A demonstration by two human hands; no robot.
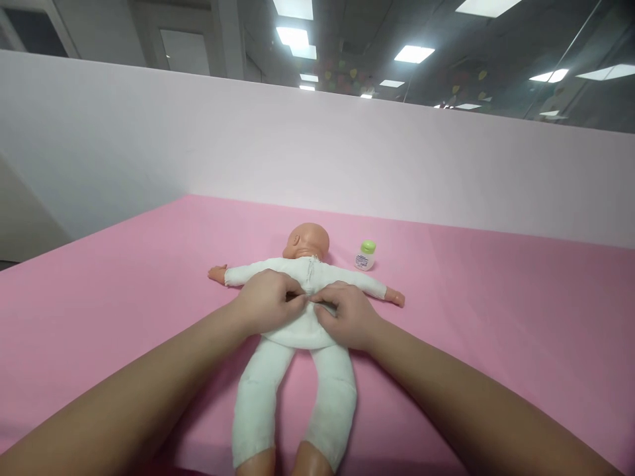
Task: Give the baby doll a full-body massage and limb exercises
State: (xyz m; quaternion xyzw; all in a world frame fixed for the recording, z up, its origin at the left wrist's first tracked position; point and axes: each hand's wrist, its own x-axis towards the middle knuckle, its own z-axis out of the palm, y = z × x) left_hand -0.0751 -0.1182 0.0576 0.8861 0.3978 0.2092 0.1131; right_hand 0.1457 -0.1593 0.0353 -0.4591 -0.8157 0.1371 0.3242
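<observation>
A baby doll (305, 338) with a white cloth body lies stretched out, its bald head away from me and turned to the left. A gathered seam runs down the cloth below its neck, and its arms spread to both sides. On the left of its torso, my left hand (270, 301) is curled, thumb and fingers pinching the cloth near the middle seam. Mirroring it from the right, my right hand (347, 314) pinches the cloth as well. The fingertips of both hands nearly meet; the cloth between them is partly hidden.
A small clear bottle (364, 258) with a green lid stands beyond the doll's right-hand arm. The doll rests on a pink padded surface (471, 297). A white low wall (347, 158) borders it at the back.
</observation>
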